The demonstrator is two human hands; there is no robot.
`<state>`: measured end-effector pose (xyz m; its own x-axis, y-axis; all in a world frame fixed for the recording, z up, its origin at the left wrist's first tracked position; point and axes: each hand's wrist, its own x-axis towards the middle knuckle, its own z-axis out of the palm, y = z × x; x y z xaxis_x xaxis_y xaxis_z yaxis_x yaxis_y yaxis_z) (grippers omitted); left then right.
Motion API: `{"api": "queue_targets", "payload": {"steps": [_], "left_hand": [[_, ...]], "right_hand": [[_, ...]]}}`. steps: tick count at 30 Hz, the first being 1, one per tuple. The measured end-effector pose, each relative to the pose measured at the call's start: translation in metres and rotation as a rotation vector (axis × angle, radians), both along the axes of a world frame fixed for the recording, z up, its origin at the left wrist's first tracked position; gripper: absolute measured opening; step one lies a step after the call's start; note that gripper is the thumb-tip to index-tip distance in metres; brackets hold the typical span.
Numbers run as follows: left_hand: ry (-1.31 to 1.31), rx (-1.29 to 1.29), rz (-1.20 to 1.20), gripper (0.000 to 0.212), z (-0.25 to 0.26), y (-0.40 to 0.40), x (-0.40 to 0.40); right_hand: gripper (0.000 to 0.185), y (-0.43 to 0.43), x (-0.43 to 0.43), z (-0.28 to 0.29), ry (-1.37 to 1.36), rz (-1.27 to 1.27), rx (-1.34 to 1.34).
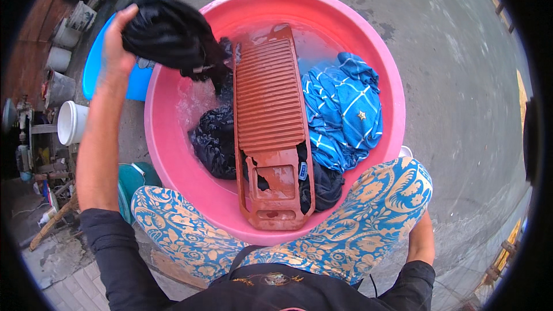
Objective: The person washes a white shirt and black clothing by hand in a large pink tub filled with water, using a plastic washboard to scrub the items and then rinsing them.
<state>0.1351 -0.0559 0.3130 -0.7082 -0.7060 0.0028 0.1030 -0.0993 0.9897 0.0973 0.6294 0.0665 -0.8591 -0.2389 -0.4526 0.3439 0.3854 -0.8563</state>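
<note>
My left hand [117, 43] grips a wet black garment [166, 30], lifted at the left rim of a round pink basin [166, 108]. Its lower end hangs down to the soapy water. Leaning lengthwise in the basin is a reddish-brown plastic washboard [270, 95], broken at its lower part. More black cloth [216, 142] lies soaking left of the board. On the right are a bunched blue cloth with white lines [345, 112] and a dark garment [326, 185]. My right hand is out of view, hidden behind my right knee; only the forearm shows.
A blue tub [97, 67] stands behind my left arm, with a white bucket [71, 123] near it. A teal container [138, 177] sits by my left knee. Several pots [60, 82] line the far left. Part of a white object [405, 152] shows beside my right knee.
</note>
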Motion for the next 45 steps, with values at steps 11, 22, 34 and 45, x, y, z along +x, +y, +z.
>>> {"api": "queue_targets", "payload": {"steps": [11,22,34,45], "left_hand": [[0.025,-0.159,-0.120,0.024,0.052,0.065,-0.011],[-0.794,-0.605,-0.974,0.040,-0.194,0.194,0.083],[-0.626,-0.581,-1.419,0.043,-0.200,0.223,0.098],[-0.963,-1.288,-0.879,0.075,-0.227,-0.031,0.082]], "right_hand": [[0.005,-0.026,-0.030,-0.033,0.001,0.001,-0.069],[0.008,-0.081,-0.149,0.020,-0.002,-0.114,-0.467],[0.007,-0.439,-0.127,-0.049,1.085,1.516,0.074],[0.025,-0.477,-0.166,-0.020,0.579,1.178,0.326]]}}
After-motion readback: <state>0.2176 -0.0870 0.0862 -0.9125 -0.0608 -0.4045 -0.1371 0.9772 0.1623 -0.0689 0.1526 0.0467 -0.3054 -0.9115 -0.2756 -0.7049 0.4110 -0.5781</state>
